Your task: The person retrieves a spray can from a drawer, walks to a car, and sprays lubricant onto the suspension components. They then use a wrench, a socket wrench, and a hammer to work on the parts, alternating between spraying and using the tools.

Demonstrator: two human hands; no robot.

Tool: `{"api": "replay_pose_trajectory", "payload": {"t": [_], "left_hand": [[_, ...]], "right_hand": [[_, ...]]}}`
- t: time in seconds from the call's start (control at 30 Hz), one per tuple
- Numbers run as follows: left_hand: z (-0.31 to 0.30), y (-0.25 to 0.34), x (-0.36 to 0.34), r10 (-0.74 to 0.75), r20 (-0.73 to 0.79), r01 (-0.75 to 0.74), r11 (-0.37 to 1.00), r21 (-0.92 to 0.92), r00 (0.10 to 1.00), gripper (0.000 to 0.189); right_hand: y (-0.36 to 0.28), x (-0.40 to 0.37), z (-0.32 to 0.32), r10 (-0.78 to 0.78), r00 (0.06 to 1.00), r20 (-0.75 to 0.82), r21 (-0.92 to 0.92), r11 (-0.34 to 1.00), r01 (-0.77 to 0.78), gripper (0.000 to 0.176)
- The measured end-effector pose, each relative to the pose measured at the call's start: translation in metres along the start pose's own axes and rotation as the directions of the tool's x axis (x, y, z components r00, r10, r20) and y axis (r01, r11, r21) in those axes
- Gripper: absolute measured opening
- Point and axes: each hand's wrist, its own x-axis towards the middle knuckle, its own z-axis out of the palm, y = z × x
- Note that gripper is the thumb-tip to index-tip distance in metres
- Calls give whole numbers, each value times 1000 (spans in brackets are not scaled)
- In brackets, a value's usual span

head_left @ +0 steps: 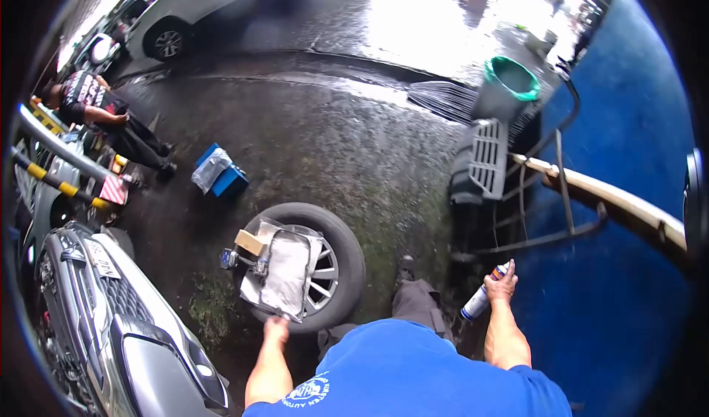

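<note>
My right hand [501, 287] is wrapped round a spray can [475, 304], held tilted at my right side with its orange top end upward. My left hand [277, 330] is at the near edge of a flat silvery sheet [286, 266] with a dark, thin outline around it. Its fingers look closed, but whatever they hold is too small to make out. The sheet lies on a car wheel [347, 247] flat on the ground. A small cardboard box [250, 242] and a few small metal parts [260, 265] rest beside it on the wheel.
A car's front end [140, 328] stands close on the left. Beyond the wheel is a blue box [227, 182] with a plastic-wrapped item. Another person [111, 114] stands far left. On the right are a bin [502, 92], a black plastic part [476, 162] and a metal frame [569, 195].
</note>
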Motion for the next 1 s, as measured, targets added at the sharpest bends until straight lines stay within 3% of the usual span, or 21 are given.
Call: {"api": "replay_pose_trajectory", "payload": {"t": [0.03, 0.1, 0.17, 0.23, 0.3, 0.43, 0.5, 0.57, 0.63, 0.7, 0.77, 0.83, 0.9, 1.0], "left_hand": [[15, 3, -5, -145, 120, 129, 983, 133, 982, 57], [28, 16, -37, -190, 222, 118, 946, 302, 956, 59], [38, 39, -47, -247, 175, 213, 957, 196, 953, 61], [44, 75, -52, -364, 46, 367, 924, -106, 930, 54], [47, 97, -39, -375, -67, 350, 907, -235, 925, 52], [61, 141, 16, -349, -126, 299, 904, -306, 928, 56], [72, 164, 56, -377, -97, 337, 897, -286, 921, 57], [76, 227, 77, -485, -89, 427, 832, -353, 870, 56], [66, 261, 128, -399, 137, 421, 875, -239, 907, 60], [64, 291, 187, -247, 16, 243, 934, -261, 969, 63], [11, 390, 202, -165, -113, 134, 962, -239, 980, 64], [-25, 453, 243, -101, -198, 28, 940, -340, 975, 66], [-49, 498, 291, -62, -222, -44, 895, -444, 973, 67], [-88, 576, 334, -50, -281, -59, 929, -366, 958, 67]], "right_hand": [[-29, 30, 5, -20, 1000, 21, 4, 1000, 20, 97], [-94, 81, 9, -278, 960, -19, 104, 955, 278, 100], [-166, 135, 16, -395, 918, 19, 167, 907, 387, 102], [-237, 186, 36, -559, 829, -10, 224, 807, 546, 107], [-315, 219, 50, -621, 784, 5, 296, 750, 592, 107], [-453, 267, 92, -743, 668, 42, 406, 624, 668, 107], [-510, 284, 112, -758, 646, 89, 363, 628, 688, 106], [-554, 304, 140, -746, 655, 119, 407, 639, 653, 101], [-591, 325, 156, -694, 692, 201, 313, 715, 626, 99], [-624, 339, 163, -620, 729, 290, 230, 785, 575, 98], [-644, 369, 184, -609, 688, 394, 190, 786, 588, 98], [-673, 383, 188, -590, 659, 466, 180, 793, 583, 98], [-691, 404, 221, -549, 693, 467, 9, 787, 617, 100], [-744, 422, 263, -497, 641, 585, 28, 802, 596, 106]]}}
